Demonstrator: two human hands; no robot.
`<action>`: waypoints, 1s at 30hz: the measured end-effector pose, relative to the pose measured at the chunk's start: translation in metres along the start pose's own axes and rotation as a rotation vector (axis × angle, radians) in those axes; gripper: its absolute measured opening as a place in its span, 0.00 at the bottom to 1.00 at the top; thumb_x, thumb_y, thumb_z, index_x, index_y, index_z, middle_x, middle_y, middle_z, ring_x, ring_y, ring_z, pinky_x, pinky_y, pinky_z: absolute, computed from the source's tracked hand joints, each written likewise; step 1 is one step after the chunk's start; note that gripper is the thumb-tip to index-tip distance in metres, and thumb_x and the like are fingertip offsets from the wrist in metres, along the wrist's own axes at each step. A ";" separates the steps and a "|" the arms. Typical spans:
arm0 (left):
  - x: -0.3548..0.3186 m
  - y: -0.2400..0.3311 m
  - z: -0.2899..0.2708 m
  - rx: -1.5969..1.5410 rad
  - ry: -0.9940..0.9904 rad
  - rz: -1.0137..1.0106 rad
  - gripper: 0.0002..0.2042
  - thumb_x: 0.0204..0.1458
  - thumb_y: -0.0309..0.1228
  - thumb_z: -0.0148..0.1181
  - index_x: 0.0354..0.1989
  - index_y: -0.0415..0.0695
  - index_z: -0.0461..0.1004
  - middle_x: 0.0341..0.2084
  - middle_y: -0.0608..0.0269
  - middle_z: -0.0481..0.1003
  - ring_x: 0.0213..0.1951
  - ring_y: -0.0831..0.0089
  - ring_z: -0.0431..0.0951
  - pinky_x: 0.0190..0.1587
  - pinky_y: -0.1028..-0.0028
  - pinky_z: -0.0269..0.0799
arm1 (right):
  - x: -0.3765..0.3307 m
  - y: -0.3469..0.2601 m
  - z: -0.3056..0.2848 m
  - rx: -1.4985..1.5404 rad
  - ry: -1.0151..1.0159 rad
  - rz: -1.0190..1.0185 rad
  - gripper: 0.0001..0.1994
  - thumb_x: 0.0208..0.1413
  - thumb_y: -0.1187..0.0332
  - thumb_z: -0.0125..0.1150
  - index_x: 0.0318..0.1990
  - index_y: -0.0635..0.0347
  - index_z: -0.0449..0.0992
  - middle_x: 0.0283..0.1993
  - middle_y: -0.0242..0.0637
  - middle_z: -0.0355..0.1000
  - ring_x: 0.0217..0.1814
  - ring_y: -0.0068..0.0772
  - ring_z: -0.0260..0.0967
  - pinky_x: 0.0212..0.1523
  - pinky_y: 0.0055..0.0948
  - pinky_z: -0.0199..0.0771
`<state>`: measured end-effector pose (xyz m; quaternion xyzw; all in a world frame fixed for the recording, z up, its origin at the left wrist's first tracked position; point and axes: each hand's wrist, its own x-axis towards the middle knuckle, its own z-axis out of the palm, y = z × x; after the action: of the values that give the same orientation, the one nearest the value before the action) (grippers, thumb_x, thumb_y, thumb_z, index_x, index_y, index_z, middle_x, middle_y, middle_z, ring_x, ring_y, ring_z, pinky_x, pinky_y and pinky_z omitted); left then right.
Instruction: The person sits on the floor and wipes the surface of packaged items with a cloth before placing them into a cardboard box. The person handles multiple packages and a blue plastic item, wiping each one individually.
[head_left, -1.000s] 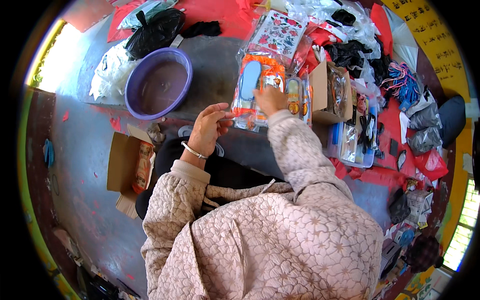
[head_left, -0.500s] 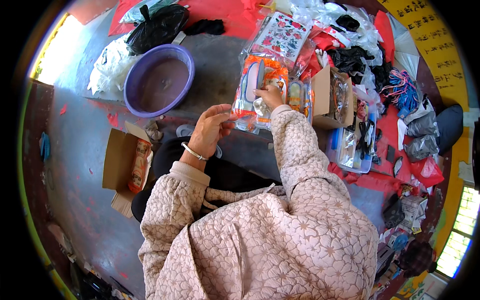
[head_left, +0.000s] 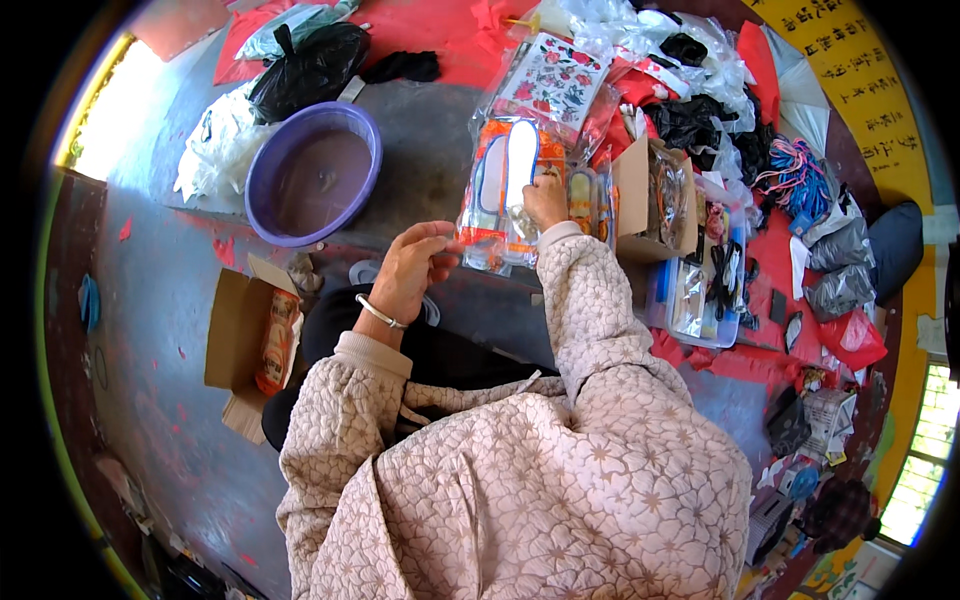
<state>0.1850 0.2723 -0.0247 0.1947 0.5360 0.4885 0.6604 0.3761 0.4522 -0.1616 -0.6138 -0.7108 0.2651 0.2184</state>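
My right hand (head_left: 545, 203) is closed on the heel end of a white insole (head_left: 521, 160) with a blue edge, its toe pointing away from me. Beneath it lies a clear and orange plastic packet of insoles (head_left: 485, 205), on the raised grey ledge. A crumpled shiny bit shows under the right fingers. My left hand (head_left: 412, 272), a bangle at its wrist, has its fingers curled at the packet's lower left edge; thumb and fingertips appear to pinch the plastic. Just right of the packet lie more packaged insoles (head_left: 582, 197).
A purple basin (head_left: 262, 215) stands at the left. An open cardboard box (head_left: 232, 325) holds an orange packet on the floor. To the right are a small carton (head_left: 632, 200), a clear plastic bin (head_left: 660, 300) and a coil of blue and pink cord (head_left: 800, 180). Plastic bags crowd the back.
The white insole in my right hand has tilted up, so its pale face shows more. My left hand has shifted slightly left and down, staying by the packet's edge.
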 end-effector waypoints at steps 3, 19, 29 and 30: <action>-0.002 0.003 0.003 0.007 0.007 0.009 0.12 0.53 0.29 0.50 0.44 0.42 0.70 0.31 0.65 0.75 0.29 0.80 0.71 0.31 0.81 0.65 | 0.001 0.008 0.001 0.521 -0.221 0.122 0.08 0.47 0.75 0.49 0.28 0.66 0.76 0.29 0.40 0.74 0.32 0.32 0.71 0.34 0.29 0.70; -0.009 0.008 0.016 0.048 -0.359 0.321 0.32 0.53 0.40 0.56 0.61 0.35 0.52 0.55 0.54 0.62 0.58 0.68 0.60 0.61 0.68 0.51 | -0.082 -0.079 -0.034 1.312 -1.050 0.080 0.14 0.51 0.74 0.55 0.46 0.65 0.72 0.42 0.35 0.72 0.43 0.28 0.70 0.45 0.26 0.70; -0.004 0.004 0.010 0.130 -0.234 0.327 0.28 0.48 0.34 0.62 0.54 0.32 0.60 0.44 0.56 0.70 0.47 0.71 0.71 0.53 0.73 0.63 | -0.097 -0.095 -0.036 1.525 -1.160 0.125 0.16 0.48 0.72 0.58 0.46 0.65 0.71 0.41 0.38 0.71 0.39 0.31 0.71 0.40 0.29 0.73; -0.003 0.003 0.010 0.138 -0.234 0.333 0.27 0.48 0.34 0.62 0.53 0.31 0.61 0.44 0.56 0.70 0.47 0.72 0.71 0.53 0.73 0.63 | -0.098 -0.096 -0.037 1.526 -1.144 0.123 0.17 0.48 0.71 0.58 0.46 0.65 0.71 0.40 0.38 0.72 0.37 0.31 0.72 0.38 0.28 0.74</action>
<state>0.1929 0.2740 -0.0169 0.3805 0.4482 0.5271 0.6136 0.3420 0.3493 -0.0699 -0.1194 -0.3120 0.9280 0.1650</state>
